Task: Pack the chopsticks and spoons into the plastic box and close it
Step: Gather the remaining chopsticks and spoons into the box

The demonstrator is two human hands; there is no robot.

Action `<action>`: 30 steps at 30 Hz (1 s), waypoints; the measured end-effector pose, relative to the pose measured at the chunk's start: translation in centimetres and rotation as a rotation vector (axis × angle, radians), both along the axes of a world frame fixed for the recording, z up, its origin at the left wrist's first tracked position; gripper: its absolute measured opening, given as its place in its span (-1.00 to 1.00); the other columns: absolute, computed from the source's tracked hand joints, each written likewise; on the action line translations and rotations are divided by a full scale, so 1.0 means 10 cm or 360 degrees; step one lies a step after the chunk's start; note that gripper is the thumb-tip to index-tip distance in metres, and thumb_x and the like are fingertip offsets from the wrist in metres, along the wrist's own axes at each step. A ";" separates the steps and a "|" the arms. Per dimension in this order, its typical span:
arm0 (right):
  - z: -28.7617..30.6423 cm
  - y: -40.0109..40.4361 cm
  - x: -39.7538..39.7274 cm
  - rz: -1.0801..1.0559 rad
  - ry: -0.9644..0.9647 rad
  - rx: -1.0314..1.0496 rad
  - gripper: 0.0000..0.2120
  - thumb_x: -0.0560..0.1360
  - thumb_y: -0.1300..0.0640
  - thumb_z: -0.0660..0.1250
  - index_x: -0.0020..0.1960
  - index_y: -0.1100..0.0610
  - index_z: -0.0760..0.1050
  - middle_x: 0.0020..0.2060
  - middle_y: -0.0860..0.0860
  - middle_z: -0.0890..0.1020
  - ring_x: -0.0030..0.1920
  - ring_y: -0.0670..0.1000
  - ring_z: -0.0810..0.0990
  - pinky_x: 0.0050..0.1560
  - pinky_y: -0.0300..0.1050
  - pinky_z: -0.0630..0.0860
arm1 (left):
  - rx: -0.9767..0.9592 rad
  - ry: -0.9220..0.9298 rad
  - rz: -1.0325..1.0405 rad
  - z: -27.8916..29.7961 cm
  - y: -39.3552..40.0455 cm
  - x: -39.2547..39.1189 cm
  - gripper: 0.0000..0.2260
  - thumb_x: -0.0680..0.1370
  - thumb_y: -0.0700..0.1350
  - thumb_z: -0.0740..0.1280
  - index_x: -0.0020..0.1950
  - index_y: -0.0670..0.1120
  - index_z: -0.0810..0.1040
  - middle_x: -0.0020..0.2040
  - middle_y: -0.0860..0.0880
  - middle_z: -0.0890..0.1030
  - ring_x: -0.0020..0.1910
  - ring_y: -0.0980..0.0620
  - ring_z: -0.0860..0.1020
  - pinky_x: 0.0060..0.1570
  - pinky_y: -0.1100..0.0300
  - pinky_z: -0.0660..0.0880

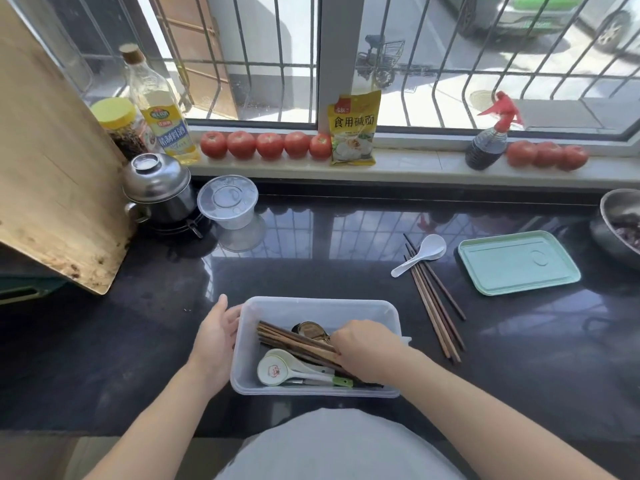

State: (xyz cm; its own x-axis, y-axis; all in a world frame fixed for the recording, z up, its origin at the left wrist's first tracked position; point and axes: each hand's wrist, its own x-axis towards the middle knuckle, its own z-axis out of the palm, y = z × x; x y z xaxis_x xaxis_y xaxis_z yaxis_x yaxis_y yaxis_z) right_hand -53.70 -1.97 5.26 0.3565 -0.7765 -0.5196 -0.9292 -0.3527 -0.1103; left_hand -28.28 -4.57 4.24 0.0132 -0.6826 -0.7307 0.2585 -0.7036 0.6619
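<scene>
A clear plastic box [313,306] stands at the counter's front edge. Inside lie a bundle of brown chopsticks [294,341], white spoons [277,367] and a metal spoon [310,330]. My right hand [367,348] is inside the box, its fingers curled over the chopstick bundle. Against the box's left wall rests my left hand [216,336] with its fingers straight. To the right on the counter lie several more chopsticks [434,303] with a white spoon [420,254] across them. The mint green lid [517,261] lies flat further right.
A steel pot [157,192] and a clear round tub [228,202] stand at the back left by a leaning wooden board [52,174]. Tomatoes [266,144], an oil bottle [161,109], a yellow packet [353,129] and a spray bottle [488,147] line the sill. A metal bowl [620,226] sits far right.
</scene>
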 end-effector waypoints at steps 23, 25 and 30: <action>-0.74 -1.19 -1.38 -0.1731 -0.0360 -0.0197 -0.71 0.62 0.04 0.14 0.23 0.16 0.47 0.20 0.26 0.55 0.18 0.29 0.51 0.12 0.05 0.43 | -0.0298 -0.1233 -0.0472 0.09 0.02 -0.31 -0.57 0.73 0.08 0.07 0.13 -0.24 0.55 -0.05 -0.10 0.60 -0.05 -0.10 0.47 -0.10 0.01 0.34; -0.75 -1.20 -1.38 -0.1715 -0.0321 -0.0214 -0.76 0.61 0.08 0.15 0.15 0.19 0.48 0.14 0.26 0.57 0.12 0.30 0.54 0.03 0.02 0.42 | -0.0240 -0.1224 -0.0483 0.08 0.02 -0.31 -0.57 0.73 0.13 0.05 0.05 -0.12 0.59 0.01 -0.10 0.64 -0.03 -0.09 0.50 -0.02 0.00 0.36; -0.78 -1.18 -1.45 -0.1928 -0.0414 -0.0193 -0.85 0.49 0.16 0.22 0.04 0.13 0.47 0.00 0.22 0.62 -0.05 0.24 0.65 0.00 -0.01 0.57 | -0.0153 -0.1170 -0.0425 0.08 0.03 -0.31 -0.57 0.71 0.22 0.05 0.16 0.03 0.63 0.06 0.02 0.64 0.14 -0.10 0.54 0.12 0.00 0.36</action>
